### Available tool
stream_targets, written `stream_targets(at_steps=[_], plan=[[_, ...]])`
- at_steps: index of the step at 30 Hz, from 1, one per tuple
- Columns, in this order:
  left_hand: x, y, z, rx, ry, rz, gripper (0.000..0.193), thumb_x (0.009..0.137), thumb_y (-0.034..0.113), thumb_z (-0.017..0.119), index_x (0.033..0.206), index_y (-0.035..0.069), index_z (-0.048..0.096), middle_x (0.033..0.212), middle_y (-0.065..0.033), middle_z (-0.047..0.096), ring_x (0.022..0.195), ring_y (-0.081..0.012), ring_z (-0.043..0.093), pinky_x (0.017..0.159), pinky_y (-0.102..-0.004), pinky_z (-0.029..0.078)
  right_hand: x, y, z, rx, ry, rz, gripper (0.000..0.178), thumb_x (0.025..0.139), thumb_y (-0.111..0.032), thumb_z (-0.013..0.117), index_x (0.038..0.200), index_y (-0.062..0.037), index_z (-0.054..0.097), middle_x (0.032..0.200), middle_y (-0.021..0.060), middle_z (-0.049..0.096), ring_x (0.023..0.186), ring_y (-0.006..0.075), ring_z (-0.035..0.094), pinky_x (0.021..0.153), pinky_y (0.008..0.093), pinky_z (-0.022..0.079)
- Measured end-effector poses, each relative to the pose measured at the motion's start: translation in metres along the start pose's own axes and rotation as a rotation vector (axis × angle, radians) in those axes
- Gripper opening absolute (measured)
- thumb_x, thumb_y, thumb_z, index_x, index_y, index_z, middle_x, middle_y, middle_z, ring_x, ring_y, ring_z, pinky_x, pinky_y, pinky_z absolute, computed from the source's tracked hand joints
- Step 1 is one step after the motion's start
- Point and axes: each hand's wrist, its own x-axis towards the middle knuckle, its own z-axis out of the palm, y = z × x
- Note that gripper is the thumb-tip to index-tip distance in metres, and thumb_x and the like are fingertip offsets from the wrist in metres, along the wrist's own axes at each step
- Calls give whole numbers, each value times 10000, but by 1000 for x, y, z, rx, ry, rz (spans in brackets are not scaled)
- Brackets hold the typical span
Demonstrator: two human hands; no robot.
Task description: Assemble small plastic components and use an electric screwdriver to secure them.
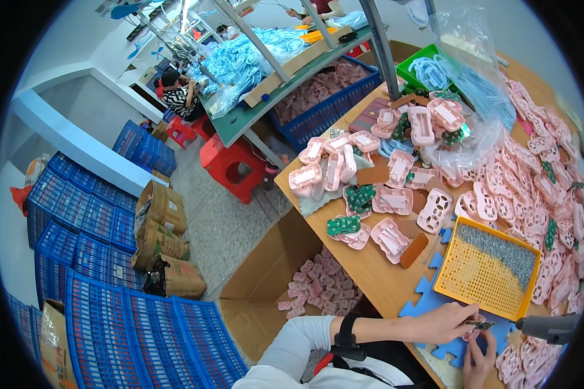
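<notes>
My left hand (442, 325) reaches over the table's near right side, fingers pinched on a small dark, greenish flat piece (481, 325), possibly a circuit board. A bit of pink shows beside it, mostly hidden by fingers. My right hand (477, 360) is just below, thumb and fingertips closed against the same piece. To the right of both hands lies a dark grey power screwdriver (550, 329), its tip toward them. Just beyond my left hand is a yellow tray (457, 280) with many small silver screws (499, 249). Blue foam mat (428, 295) lies under the hands and tray.
Pink plastic shells (525, 175) heap along the right. More pink housings (396, 198) and green circuit boards (344, 225) lie at the table's middle. A cardboard box (259, 259) of pink parts stands below the left edge. Blue crates (143, 324), red stools (230, 165) and co-workers (180, 97) are beyond.
</notes>
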Motion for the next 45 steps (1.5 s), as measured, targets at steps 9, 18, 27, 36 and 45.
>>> stream_targets(at_steps=[9, 18, 27, 36, 45], plan=[[20, 6, -2, 390, -129, 37, 486, 748, 34, 640, 1169, 63, 400, 879, -193, 614, 803, -414, 591, 666, -474, 457, 11, -13, -15, -141, -18, -127, 275, 814, 50, 603, 1086, 15, 590, 972, 169, 625, 847, 290, 643, 739, 339, 528], [15, 6, -15, 640, -132, 390, 374, 719, 43, 615, 1079, 67, 514, 973, -134, 609, 878, -315, 611, 706, -375, 505, 5, 5, -2, -140, -17, -74, 345, 652, -111, 707, 995, -140, 684, 1098, 90, 576, 969, 287, 555, 800, 402, 439], [-1, 18, -19, 1048, -249, 513, 284, 683, 66, 625, 961, 11, 610, 932, -65, 605, 896, -205, 607, 723, -312, 529, 3, 11, -6, -55, 4, -38, 405, 704, -109, 673, 1104, -170, 653, 1134, 38, 576, 980, 242, 551, 824, 362, 428], [6, 30, -15, 1170, -322, 475, 239, 637, 74, 610, 865, 15, 573, 863, -63, 524, 855, -217, 552, 697, -294, 519, 6, 8, -9, -16, -32, -38, 403, 697, -97, 678, 1096, -141, 648, 1135, 72, 573, 967, 252, 560, 820, 370, 428], [8, 35, -13, 1249, -346, 416, 214, 641, 73, 612, 842, 18, 560, 850, -60, 515, 821, -194, 544, 657, -284, 514, 6, 8, -7, -13, -65, -48, 417, 696, -121, 677, 1109, -109, 619, 1166, 79, 551, 1006, 248, 543, 848, 379, 419]])
